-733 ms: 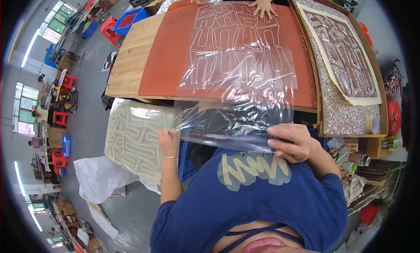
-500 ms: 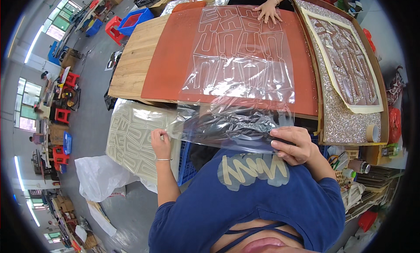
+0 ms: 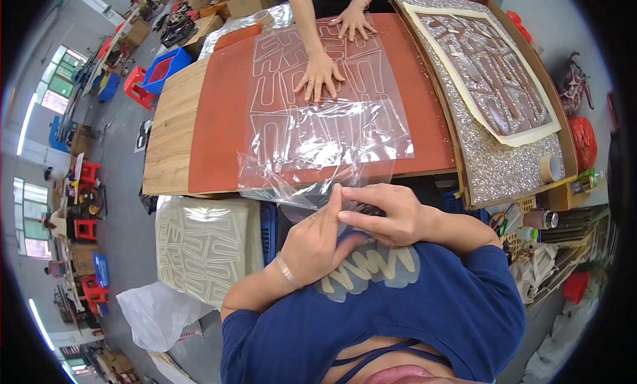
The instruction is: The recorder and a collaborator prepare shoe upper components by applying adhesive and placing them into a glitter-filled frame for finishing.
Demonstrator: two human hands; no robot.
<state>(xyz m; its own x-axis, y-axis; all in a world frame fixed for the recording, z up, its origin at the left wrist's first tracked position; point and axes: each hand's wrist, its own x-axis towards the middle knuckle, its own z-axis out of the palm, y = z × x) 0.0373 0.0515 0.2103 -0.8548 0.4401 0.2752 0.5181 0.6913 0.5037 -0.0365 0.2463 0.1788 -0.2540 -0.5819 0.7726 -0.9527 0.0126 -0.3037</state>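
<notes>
A clear plastic sheet [image 3: 275,95] with cut letter-like outlines lies on the red board [image 3: 219,118], its near end bunched and hanging past the table edge. My left hand [image 3: 313,244] is at this gathered end, fingers pressed together and pointing up. Against its fingertips, my right hand [image 3: 388,215] pinches, its fingers pointing left. The film between my hands is partly hidden. Across the table, a co-worker's hand [image 3: 320,75] lies spread on the sheet's middle, and their other hand [image 3: 353,22] rests near its far edge.
A stack of outlined sheets [image 3: 202,241] lies left of me, above a white plastic bag [image 3: 159,314]. To the right stands a shallow glittery tray [image 3: 491,168] holding a framed panel of cut shapes [image 3: 481,72] and a tape roll [image 3: 549,168]. A wooden board [image 3: 174,125] adjoins the red one.
My hands, apart before, have come together at the film's near end, which is now bunched. One co-worker's hand has moved onto the sheet's middle. The view has shifted slightly.
</notes>
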